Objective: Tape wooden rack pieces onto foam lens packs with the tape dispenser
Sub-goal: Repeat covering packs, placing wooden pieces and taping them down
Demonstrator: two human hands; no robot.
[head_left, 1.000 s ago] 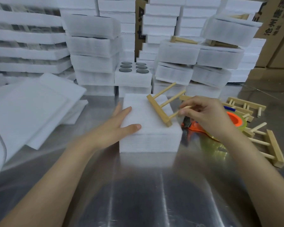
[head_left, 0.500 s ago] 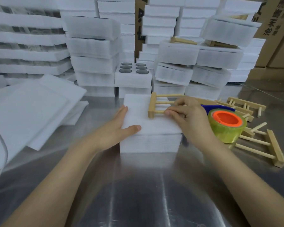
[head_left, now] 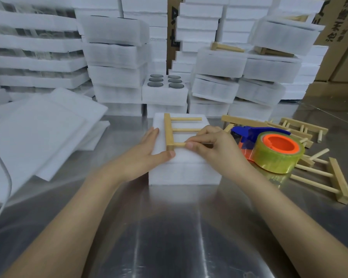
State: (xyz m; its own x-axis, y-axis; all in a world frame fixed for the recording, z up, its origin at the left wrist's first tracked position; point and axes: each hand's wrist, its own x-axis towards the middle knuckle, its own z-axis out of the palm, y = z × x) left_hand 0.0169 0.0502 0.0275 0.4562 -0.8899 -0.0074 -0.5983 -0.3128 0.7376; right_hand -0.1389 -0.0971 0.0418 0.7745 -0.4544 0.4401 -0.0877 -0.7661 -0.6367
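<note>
Pinching the nearest dowel of the light, stiff wooden rack [head_left: 169,133], the right hand [head_left: 213,149] seats it atop the soft foam pack [head_left: 183,169] while the left hand [head_left: 147,157] lies flat, steadying the pack.

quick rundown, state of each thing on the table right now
wooden rack piece: flat on the pack, untaped
foam lens pack: closed
tape dispenser: lying unused
left hand: steadying the pack
right hand: pinching the near dowel
open foam tray: lenses exposed

You face a reflective metal tabletop [head_left: 169,237] streaked with glare, with brown cardboard cartons [head_left: 342,43] printed in dark characters closing off the rear right and a gap at centre.
</note>
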